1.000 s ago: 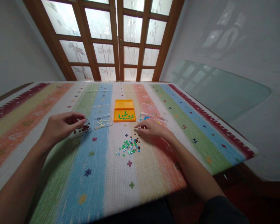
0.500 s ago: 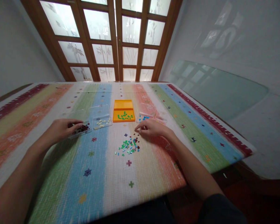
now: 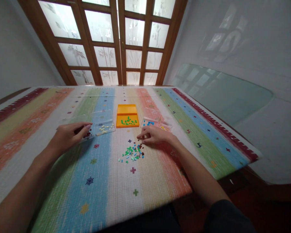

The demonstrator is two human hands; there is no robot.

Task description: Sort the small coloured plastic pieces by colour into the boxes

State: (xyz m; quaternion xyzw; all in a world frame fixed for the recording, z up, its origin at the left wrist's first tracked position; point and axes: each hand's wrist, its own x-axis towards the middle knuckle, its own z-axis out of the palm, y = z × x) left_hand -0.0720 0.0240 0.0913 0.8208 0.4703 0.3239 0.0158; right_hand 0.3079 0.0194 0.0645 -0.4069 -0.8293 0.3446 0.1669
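Head view: pieces (image 3: 129, 150) lie at eight o'clock from the right hand (image 3: 154, 134), probably light, stiff, best taken by their sides. The left hand (image 3: 68, 135), at their ten o'clock, is at a clear box (image 3: 89, 137). Both bunch fingertips; whether pinching anything, I cannot tell.
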